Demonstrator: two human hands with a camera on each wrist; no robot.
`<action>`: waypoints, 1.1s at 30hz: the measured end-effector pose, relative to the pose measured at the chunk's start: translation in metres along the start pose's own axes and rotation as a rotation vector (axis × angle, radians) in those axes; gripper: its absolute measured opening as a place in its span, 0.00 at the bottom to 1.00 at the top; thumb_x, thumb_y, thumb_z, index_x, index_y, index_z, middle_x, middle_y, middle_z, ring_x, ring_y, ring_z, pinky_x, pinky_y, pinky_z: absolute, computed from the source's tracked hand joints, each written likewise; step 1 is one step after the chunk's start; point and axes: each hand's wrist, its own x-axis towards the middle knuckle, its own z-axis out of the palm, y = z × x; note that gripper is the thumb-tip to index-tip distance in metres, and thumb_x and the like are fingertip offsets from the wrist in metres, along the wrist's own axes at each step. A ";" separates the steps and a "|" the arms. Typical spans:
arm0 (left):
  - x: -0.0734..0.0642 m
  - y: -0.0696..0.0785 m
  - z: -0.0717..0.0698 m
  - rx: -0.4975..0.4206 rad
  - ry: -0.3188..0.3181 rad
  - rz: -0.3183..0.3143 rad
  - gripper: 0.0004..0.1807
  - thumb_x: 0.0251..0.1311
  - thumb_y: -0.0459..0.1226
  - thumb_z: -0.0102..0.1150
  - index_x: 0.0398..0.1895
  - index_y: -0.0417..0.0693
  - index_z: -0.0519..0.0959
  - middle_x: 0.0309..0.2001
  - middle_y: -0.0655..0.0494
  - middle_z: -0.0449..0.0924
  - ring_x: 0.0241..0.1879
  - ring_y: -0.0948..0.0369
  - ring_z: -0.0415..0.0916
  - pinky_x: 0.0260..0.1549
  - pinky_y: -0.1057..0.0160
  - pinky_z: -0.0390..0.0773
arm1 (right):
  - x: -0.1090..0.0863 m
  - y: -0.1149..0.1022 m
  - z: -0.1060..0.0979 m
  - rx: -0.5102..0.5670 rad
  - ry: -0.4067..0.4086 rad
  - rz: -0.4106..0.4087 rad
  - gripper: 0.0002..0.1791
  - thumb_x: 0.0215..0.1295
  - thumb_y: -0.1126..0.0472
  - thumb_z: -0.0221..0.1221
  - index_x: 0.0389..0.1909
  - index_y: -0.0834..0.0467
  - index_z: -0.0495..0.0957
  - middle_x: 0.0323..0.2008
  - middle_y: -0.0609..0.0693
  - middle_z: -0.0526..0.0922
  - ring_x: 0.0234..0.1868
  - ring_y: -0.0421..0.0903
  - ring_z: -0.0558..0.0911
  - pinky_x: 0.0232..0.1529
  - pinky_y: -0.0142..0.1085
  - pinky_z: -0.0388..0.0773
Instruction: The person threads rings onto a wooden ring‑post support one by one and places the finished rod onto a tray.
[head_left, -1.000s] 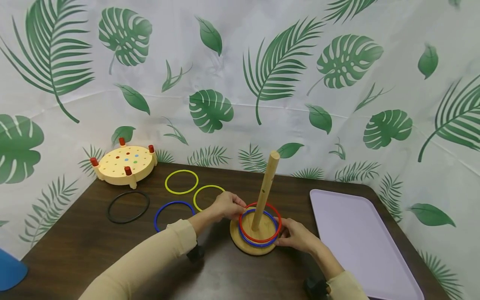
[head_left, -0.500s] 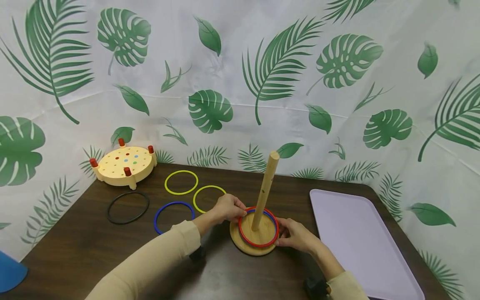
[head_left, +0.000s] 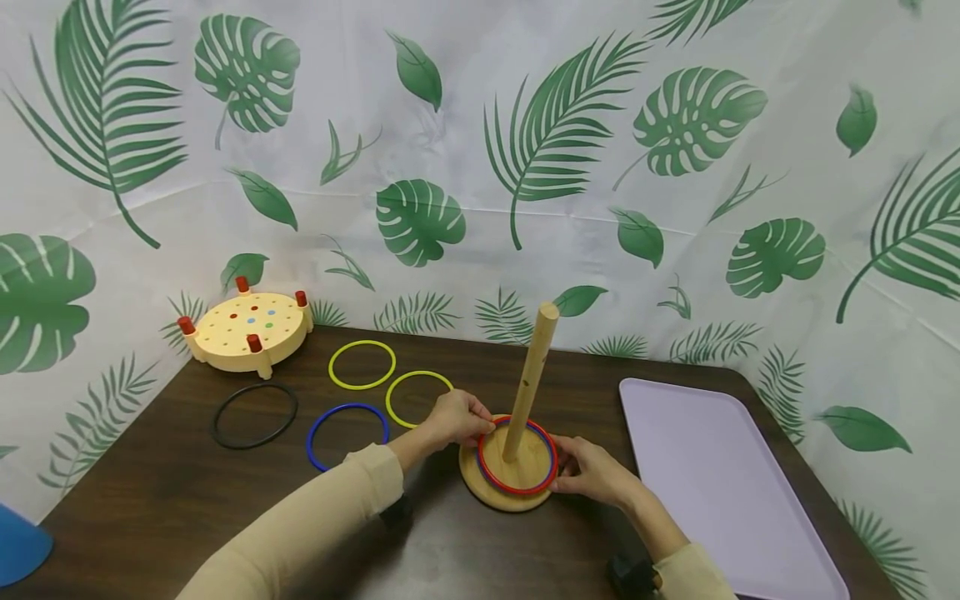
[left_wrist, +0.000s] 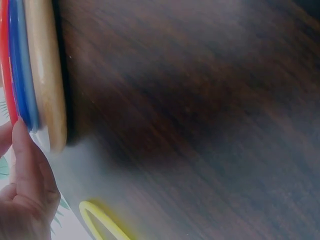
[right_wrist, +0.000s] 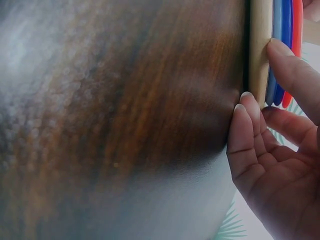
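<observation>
A wooden peg stands upright on a round wooden base. Around the peg, low over the base, lies a red ring on top of blue. Seen edge-on in the left wrist view, the blue under it shows as a dark band and a paler one. With thumb and finger, my left hand pinches the red ring at its far left side. My right hand grips the right side of the base; in the right wrist view its thumb lies against the base edge and the blue.
Left of the stand lie two yellow rings, another blue ring and a black ring. A cream pegboard with red-tipped legs stands behind them. A lilac tray fills the right side; something blue shows at the left edge.
The red ring has come down from slightly above the blue to lie on it, my left hand lowering with it. The right hand has stayed at the base.
</observation>
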 end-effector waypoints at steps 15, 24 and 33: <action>-0.009 -0.008 -0.009 -0.053 -0.011 0.066 0.06 0.54 0.33 0.64 0.32 0.36 0.82 0.25 0.53 0.81 0.22 0.64 0.79 0.25 0.63 0.83 | 0.000 0.000 0.001 0.029 -0.003 0.006 0.37 0.51 0.63 0.68 0.59 0.75 0.65 0.31 0.50 0.78 0.29 0.35 0.76 0.32 0.29 0.76; -0.018 -0.015 -0.026 -0.071 -0.013 0.109 0.06 0.55 0.31 0.62 0.34 0.35 0.81 0.28 0.49 0.82 0.25 0.60 0.80 0.27 0.62 0.83 | -0.001 0.001 0.002 0.008 0.000 0.006 0.37 0.52 0.61 0.68 0.59 0.74 0.66 0.31 0.49 0.78 0.29 0.34 0.75 0.32 0.30 0.77; -0.028 -0.027 -0.059 -0.049 -0.004 0.110 0.08 0.57 0.32 0.62 0.36 0.35 0.79 0.31 0.47 0.82 0.34 0.49 0.82 0.30 0.60 0.84 | 0.001 -0.002 0.001 0.010 0.001 0.012 0.37 0.51 0.62 0.68 0.60 0.74 0.66 0.31 0.49 0.78 0.29 0.35 0.75 0.32 0.29 0.76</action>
